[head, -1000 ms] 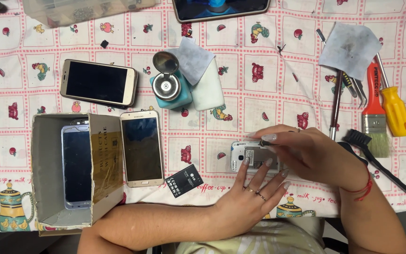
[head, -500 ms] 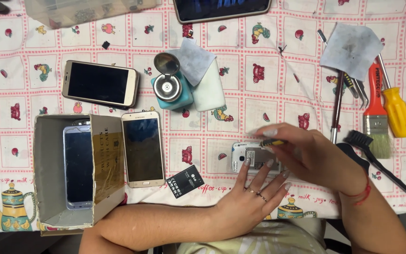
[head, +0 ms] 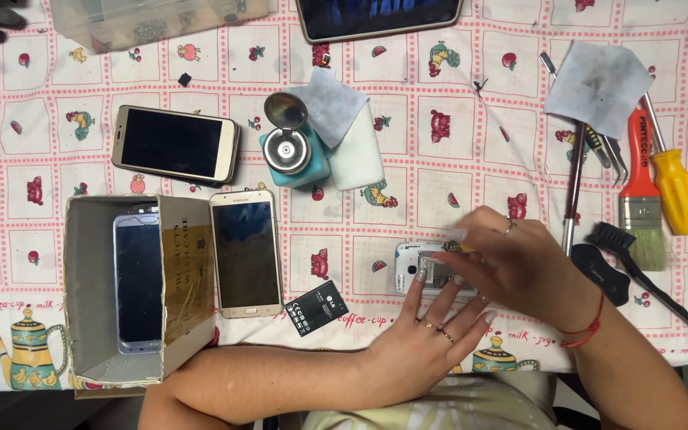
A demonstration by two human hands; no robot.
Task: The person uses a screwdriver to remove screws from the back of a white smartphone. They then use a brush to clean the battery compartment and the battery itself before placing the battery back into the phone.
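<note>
An opened white phone (head: pixel 417 269) lies on the worktop (head: pixel 439 119), which is covered by a patterned cloth. The left hand (head: pixel 424 334) rests spread, its fingertips (head: pixel 420 275) steadying the phone's lower edge. The right hand (head: pixel 519 267) covers the phone's right end, pinching a small yellow tool (head: pixel 457 248). Just left of the phone lies a black battery (head: pixel 318 306); farther left, a gold phone (head: pixel 246 252) and a cardboard box (head: pixel 141 291). Well right of it lies a black brush (head: pixel 639 259).
</note>
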